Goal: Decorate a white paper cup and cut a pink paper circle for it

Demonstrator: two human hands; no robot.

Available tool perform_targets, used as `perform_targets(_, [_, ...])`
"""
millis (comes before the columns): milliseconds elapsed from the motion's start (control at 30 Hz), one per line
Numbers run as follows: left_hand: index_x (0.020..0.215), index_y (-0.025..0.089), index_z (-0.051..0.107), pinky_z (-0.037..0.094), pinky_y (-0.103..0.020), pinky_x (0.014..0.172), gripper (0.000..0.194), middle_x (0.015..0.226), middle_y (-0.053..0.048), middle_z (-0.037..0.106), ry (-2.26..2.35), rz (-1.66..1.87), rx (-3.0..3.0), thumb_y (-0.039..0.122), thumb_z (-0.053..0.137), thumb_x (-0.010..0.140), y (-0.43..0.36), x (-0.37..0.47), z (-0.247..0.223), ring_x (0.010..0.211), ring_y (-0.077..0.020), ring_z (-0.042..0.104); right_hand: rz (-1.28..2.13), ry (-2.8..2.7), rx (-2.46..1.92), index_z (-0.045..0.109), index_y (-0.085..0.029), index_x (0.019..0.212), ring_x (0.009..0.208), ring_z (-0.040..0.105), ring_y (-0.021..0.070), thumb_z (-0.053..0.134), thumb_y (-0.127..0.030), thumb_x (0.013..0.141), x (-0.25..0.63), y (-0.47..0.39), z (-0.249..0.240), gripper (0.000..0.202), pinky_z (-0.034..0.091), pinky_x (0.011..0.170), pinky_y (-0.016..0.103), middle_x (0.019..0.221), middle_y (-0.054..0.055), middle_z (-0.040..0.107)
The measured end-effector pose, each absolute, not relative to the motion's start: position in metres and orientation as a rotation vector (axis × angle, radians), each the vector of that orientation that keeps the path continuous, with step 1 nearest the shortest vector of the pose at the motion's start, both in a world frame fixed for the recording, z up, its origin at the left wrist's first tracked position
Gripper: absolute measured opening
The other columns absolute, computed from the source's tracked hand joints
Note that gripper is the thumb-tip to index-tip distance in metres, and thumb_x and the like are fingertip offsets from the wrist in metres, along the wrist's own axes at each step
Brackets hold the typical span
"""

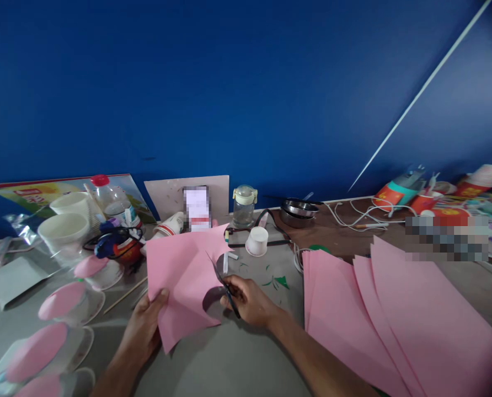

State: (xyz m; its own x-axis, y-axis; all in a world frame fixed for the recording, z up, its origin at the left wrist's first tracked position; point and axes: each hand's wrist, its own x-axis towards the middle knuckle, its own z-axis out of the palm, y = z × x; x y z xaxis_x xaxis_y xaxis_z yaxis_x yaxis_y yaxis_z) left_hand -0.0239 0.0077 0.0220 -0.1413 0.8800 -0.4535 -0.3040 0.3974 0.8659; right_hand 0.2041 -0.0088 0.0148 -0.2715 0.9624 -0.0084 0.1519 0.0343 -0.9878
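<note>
My left hand (146,320) grips a pink paper sheet (183,275) by its lower left edge, thumb on top. Curved pieces are cut out of the sheet's right side. In my right hand (252,300) is a pair of dark scissors (230,298), fingers wrapped around the handles. The scissor blades point up and left and lie against the sheet's right part; whether they are apart I cannot tell. Just beyond the sheet stands an upside-down white paper cup (257,241). Small green paper scraps (282,282) lie on the table right of the scissors.
Pink sheets (420,309) are stacked at the right. Several overturned cups with pink paper ovals (62,300) line the left side. Behind are a glass jar (244,207), a lit phone (197,208), a plastic bottle (114,201), tape rolls (299,212) and white cables (353,212) before a blue wall.
</note>
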Motion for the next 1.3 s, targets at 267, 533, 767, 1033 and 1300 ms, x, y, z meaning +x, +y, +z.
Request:
perform_targets(267, [0.089,0.018,0.062,0.054,-0.025,0.047,0.031,0.064,0.001,0.069,1.309,1.112,0.610,0.025,0.078,0.064,0.008,-0.026,0.020,0.050,-0.0167,0.064,1.418,-1.445,-1.109,0.055,-0.020,0.080,0.057,0.047,0.0112,0.057,-0.018,0.076,0.203,-0.010,0.014,0.006,0.037,0.053,0.022,0.060,-0.005,0.049])
perform_targets(533, [0.090,0.017,0.062,0.053,-0.025,0.047,0.035,0.064,0.001,0.069,1.280,1.092,0.620,0.027,0.080,0.062,0.008,-0.025,0.017,0.050,-0.0162,0.064,1.427,-1.430,-1.095,0.055,-0.019,0.085,0.053,0.045,0.0103,0.058,-0.021,0.077,0.203,-0.009,0.009,0.008,0.036,0.053,0.023,0.061,-0.005,0.050])
perform_targets(767, [0.088,0.017,0.063,0.053,-0.025,0.047,0.032,0.064,0.000,0.070,1.285,1.087,0.606,0.024,0.078,0.062,0.006,-0.023,0.019,0.049,-0.0166,0.064,1.450,-1.385,-1.089,0.055,-0.020,0.083,0.056,0.046,0.0110,0.059,-0.026,0.078,0.202,-0.009,0.005,0.009,0.038,0.052,0.023,0.063,-0.003,0.052])
perform_targets(1033, [0.088,0.017,0.063,0.053,-0.026,0.046,0.034,0.062,0.001,0.069,1.297,1.095,0.606,0.026,0.080,0.059,0.008,-0.022,0.021,0.049,-0.0172,0.064,1.483,-1.353,-1.065,0.056,-0.020,0.081,0.057,0.046,0.0106,0.059,-0.025,0.077,0.201,-0.009,0.006,0.007,0.039,0.054,0.023,0.063,-0.004,0.051])
perform_targets(1300, [0.084,0.016,0.061,0.051,-0.024,0.044,0.041,0.062,0.001,0.068,1.285,1.087,0.623,0.035,0.084,0.055,0.007,-0.025,0.019,0.047,-0.0156,0.062,1.457,-1.385,-1.058,0.054,-0.019,0.079,0.057,0.043,0.0105,0.058,-0.028,0.080,0.202,-0.009,0.006,0.009,0.038,0.055,0.023,0.059,-0.005,0.044])
